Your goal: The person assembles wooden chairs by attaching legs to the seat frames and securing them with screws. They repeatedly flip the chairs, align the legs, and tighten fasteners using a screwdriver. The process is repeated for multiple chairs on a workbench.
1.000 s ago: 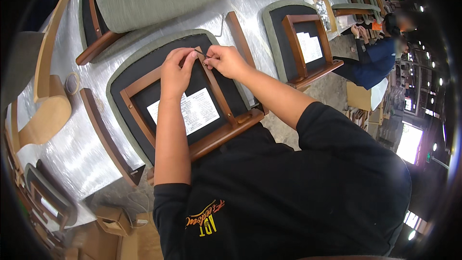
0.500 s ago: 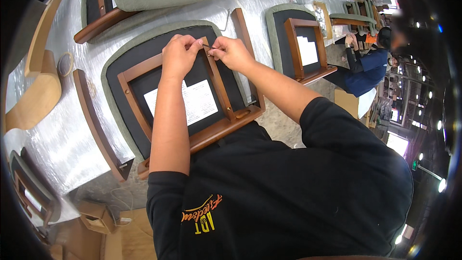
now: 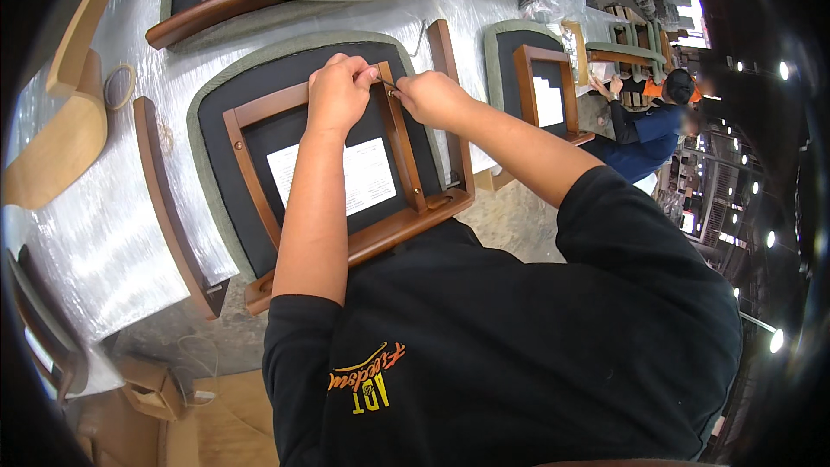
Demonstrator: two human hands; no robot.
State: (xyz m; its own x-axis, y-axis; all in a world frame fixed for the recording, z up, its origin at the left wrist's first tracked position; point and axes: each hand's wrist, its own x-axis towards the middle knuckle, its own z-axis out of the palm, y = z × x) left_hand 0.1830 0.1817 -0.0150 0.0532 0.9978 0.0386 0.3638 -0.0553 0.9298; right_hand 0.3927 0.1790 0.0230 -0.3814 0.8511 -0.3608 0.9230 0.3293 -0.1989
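At the upper middle of the frame we hold a thin dark rod (image 3: pixel 386 81) with both hands: the fingertips of our left hand (image 3: pixel 340 93) are pinched together on its left end, those of our right hand (image 3: pixel 430 99) on its right end. The rod crosses above the right side of a square brown wooden frame (image 3: pixel 404 151); whether they touch, we cannot tell. Under it we see the black underside of a green upholstered seat (image 3: pixel 216 104), white printed paper (image 3: pixel 367 175) at centre, and a curved brown wooden rail (image 3: pixel 170 199) at left
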